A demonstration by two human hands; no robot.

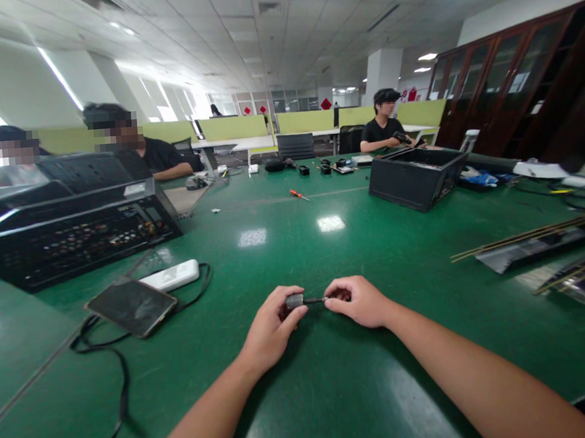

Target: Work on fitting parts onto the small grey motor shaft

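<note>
- While green tbl (304, 391) spans lower view, blk metal case (76, 241) sits far L; smaller open blk box (400, 183), R.
- L hand (273, 330): thumb + fingers closed on thick grey end of small cyl. part (295, 301).
- R hand (362, 302): fingertips pinched at its thin shaft's R end.
- Small cyl. part: approx. level, btwn hands, over tbl.

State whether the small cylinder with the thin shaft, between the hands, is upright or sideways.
Sideways: the cylinder sits in the left hand, and the shaft runs across to the right hand.
</note>
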